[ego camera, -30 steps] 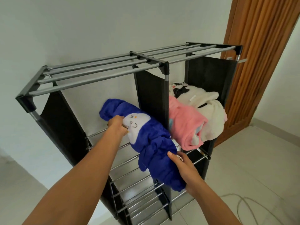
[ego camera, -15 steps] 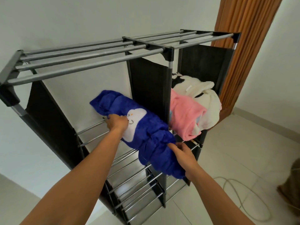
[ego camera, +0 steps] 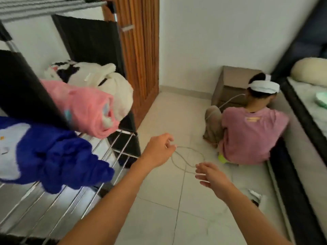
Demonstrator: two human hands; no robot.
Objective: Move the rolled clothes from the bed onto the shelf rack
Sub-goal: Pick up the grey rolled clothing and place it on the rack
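The shelf rack (ego camera: 113,149) of black panels and metal bars fills the left side. A blue rolled garment (ego camera: 58,156) with a white patch lies on its bars in the left compartment. A pink roll (ego camera: 85,108) and a white-and-black roll (ego camera: 99,78) lie in the right compartment. My left hand (ego camera: 157,149) hovers over the floor to the right of the rack, fingers loosely apart, holding nothing. My right hand (ego camera: 212,179) is lower right of it, open and empty. The bed (ego camera: 307,110) runs along the right edge with a cream roll (ego camera: 311,71) and a pale green item (ego camera: 321,99) on it.
A person in a pink shirt (ego camera: 247,131) sits on the tiled floor against the bed. A thin cable (ego camera: 187,158) loops across the tiles below my hands. A wooden door (ego camera: 139,50) stands behind the rack, and a brown box (ego camera: 231,82) sits in the corner.
Both hands have let go of the blue roll, which now rests on the rack. My view has swung right toward the bed, and my hands have moved away over the floor.
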